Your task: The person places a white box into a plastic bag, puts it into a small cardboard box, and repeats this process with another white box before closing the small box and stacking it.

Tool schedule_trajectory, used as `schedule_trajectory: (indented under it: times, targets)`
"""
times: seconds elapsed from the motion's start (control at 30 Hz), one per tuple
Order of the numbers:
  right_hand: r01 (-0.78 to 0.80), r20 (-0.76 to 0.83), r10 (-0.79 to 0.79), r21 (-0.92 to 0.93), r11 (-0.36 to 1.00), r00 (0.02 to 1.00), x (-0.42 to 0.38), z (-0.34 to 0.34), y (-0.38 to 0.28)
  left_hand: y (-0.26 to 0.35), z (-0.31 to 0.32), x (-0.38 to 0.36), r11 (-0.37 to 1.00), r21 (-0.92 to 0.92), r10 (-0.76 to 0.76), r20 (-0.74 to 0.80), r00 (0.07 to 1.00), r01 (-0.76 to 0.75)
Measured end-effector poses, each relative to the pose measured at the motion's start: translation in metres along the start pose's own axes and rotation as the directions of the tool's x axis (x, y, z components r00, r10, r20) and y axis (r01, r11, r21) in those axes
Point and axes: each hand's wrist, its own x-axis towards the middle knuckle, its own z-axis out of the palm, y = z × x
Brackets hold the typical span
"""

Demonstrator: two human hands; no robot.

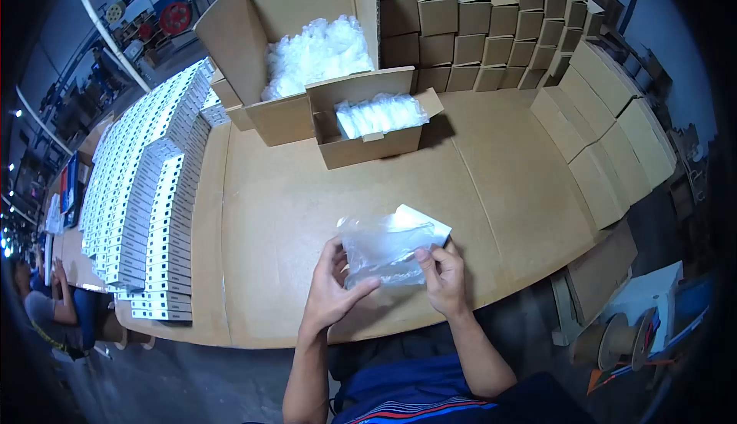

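Note:
Over the table's near part, my left hand holds the left side of a clear plastic bag, its thumb lying across the lower edge. My right hand pinches the bag's right side together with a flat white item, which shows at the upper right of the bag. Whether the white item is inside the bag or behind it I cannot tell. Beyond my hands stands an open small carton with white wrapped packs in a row.
A large open carton of clear bags stands behind the small one. Stacked white boxes line the left side of the table. Brown boxes fill the back right and right edge. Another person sits at far left.

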Motion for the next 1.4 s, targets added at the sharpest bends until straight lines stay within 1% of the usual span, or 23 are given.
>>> schedule_trajectory:
  times: [0.07, 0.1, 0.17, 0.2, 0.3, 0.37, 0.4, 0.5, 0.53, 0.57, 0.6, 0.63, 0.67, 0.73, 0.8, 0.9, 0.97, 1.07, 1.1, 1.17, 1.2, 1.3, 1.4]
  targets:
    - [0.036, 0.018, -0.035, -0.062, 0.997, 0.999, -0.002, 0.002, -0.003, 0.009, 0.01, 0.004, 0.99, 0.14, -0.014, -0.005, 1.0, 0.015]
    - [0.096, 0.033, -0.093, -0.081, 0.992, 0.995, 0.005, -0.005, -0.003, 0.001, 0.017, 0.011, 0.991, 0.13, -0.02, -0.027, 0.999, 0.023]
    - [0.17, 0.038, -0.169, -0.041, 0.985, 0.985, 0.003, 0.001, -0.002, 0.001, 0.013, 0.01, 0.979, 0.182, -0.08, -0.07, 0.994, 0.092]
    - [0.119, 0.09, -0.114, -0.043, 0.992, 0.989, 0.0, -0.006, -0.007, -0.002, 0.011, 0.008, 0.971, 0.235, -0.019, -0.077, 0.997, 0.037]
    - [0.078, 0.013, -0.078, 0.006, 0.997, 0.997, 0.02, -0.032, -0.013, 0.005, 0.014, 0.001, 0.931, 0.362, -0.014, -0.083, 0.996, 0.044]
    - [0.14, -0.104, -0.124, 0.163, 0.977, 0.987, 0.032, -0.037, -0.024, 0.004, 0.014, -0.001, 0.924, 0.38, -0.031, -0.05, 0.998, 0.047]
    - [0.287, -0.118, -0.275, 0.11, 0.951, 0.954, 0.042, -0.038, -0.034, 0.003, 0.015, -0.001, 0.92, 0.389, -0.038, -0.032, 0.999, 0.047]
    - [0.374, -0.03, -0.379, 0.258, 0.891, 0.925, 0.053, -0.037, -0.062, 0.002, 0.019, -0.003, 0.915, 0.4, -0.043, -0.014, 0.999, 0.046]
    - [0.38, 0.004, -0.389, 0.211, 0.901, 0.921, 0.056, -0.036, -0.068, 0.002, 0.019, -0.003, 0.913, 0.404, -0.061, -0.009, 0.998, 0.059]
    - [0.392, 0.055, -0.415, 0.235, 0.889, 0.908, 0.058, -0.033, -0.071, 0.002, 0.019, -0.003, 0.91, 0.408, -0.08, -0.005, 0.997, 0.075]
    - [0.41, 0.088, -0.437, 0.221, 0.885, 0.895, 0.059, -0.027, -0.073, 0.002, 0.02, -0.004, 0.906, 0.412, -0.099, -0.001, 0.995, 0.091]
    - [0.431, 0.12, -0.46, 0.208, 0.878, 0.88, 0.06, -0.024, -0.076, 0.001, 0.02, -0.004, 0.91, 0.408, -0.081, 0.0, 0.997, 0.074]
    - [0.448, 0.235, -0.472, 0.151, 0.881, 0.85, 0.064, -0.025, -0.081, -0.001, 0.021, -0.004, 0.913, 0.403, -0.062, 0.001, 0.998, 0.057]
    - [0.493, 0.455, -0.455, 0.04, 0.869, 0.766, 0.074, -0.027, -0.092, -0.005, 0.021, -0.004, 0.918, 0.396, -0.033, 0.001, 0.999, 0.03]
    - [0.502, 0.453, -0.457, 0.023, 0.865, 0.766, 0.075, -0.016, -0.094, -0.008, 0.019, -0.004, 0.919, 0.393, -0.007, -0.004, 1.0, 0.008]
    - [0.497, 0.46, -0.441, 0.0, 0.868, 0.771, 0.076, -0.009, -0.093, 0.0, 0.02, -0.003, 0.903, 0.428, -0.048, -0.011, 0.999, 0.048]
    - [0.472, 0.46, -0.413, -0.015, 0.881, 0.786, 0.076, -0.008, -0.094, -0.003, 0.018, -0.003, 0.91, 0.41, -0.052, -0.014, 0.999, 0.053]
    - [0.497, 0.471, -0.398, -0.103, 0.861, 0.787, 0.077, -0.008, -0.094, -0.001, 0.017, -0.003, 0.912, 0.409, -0.031, -0.01, 0.999, 0.033]
    - [0.468, 0.457, -0.378, -0.097, 0.879, 0.805, 0.077, -0.007, -0.095, -0.001, 0.017, -0.002, 0.911, 0.412, -0.019, -0.007, 1.0, 0.02]
    - [0.408, 0.428, -0.337, -0.083, 0.909, 0.838, 0.075, -0.002, -0.096, -0.007, 0.015, -0.003, 0.923, 0.381, -0.06, -0.006, 0.998, 0.058]
    - [0.444, 0.399, -0.392, -0.042, 0.895, 0.829, 0.075, 0.001, -0.091, -0.01, 0.014, -0.003, 0.928, 0.366, -0.08, -0.005, 0.997, 0.076]
    - [0.429, 0.383, -0.397, 0.003, 0.903, 0.834, 0.076, 0.001, -0.089, -0.011, 0.012, -0.002, 0.923, 0.381, -0.065, 0.009, 0.998, 0.057]
    - [0.327, 0.414, -0.279, -0.049, 0.944, 0.867, 0.074, -0.003, -0.092, -0.005, 0.012, -0.002, 0.925, 0.357, -0.129, -0.022, 0.991, 0.128]
